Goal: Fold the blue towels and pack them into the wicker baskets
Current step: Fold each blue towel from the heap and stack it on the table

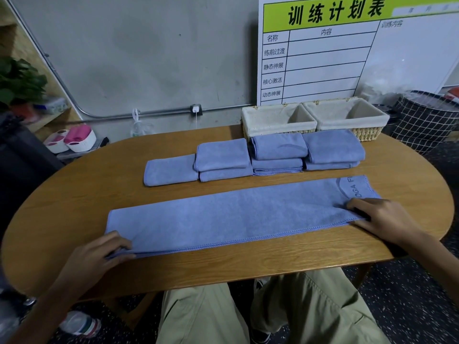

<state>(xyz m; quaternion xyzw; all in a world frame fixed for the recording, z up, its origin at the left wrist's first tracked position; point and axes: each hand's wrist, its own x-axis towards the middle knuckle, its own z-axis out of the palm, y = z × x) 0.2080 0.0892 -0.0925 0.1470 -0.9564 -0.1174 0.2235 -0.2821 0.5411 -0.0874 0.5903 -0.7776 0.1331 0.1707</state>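
Blue cloth runs the length of the wooden table [74,207] in front of us: one long towel [223,217], folded lengthwise into a strip, lies slantwise across the near half of the table, its near long edge showing stitched layers; our left hand [99,252] sits at the strip's left end, fingers curled over the corner with the tips on the cloth and the thumb tucked at the layered edge, so we pinch that corner; our right hand [382,219] sits at the strip's right end, fingers bent and spread on top of the cloth, thumb against the near edge, gripping that corner too; printed lettering shows on the towel just beyond the right hand.

Beyond the strip, toward the far side of the table, the folded towels [253,157] lie in a row, some stacked two high, each touching its neighbour; just behind their right part stand two wicker baskets [315,120] with pale cloth liners, side by side and touching, at the far edge of the table; behind the baskets a white board [323,58] with a green header leans against the grey wall.
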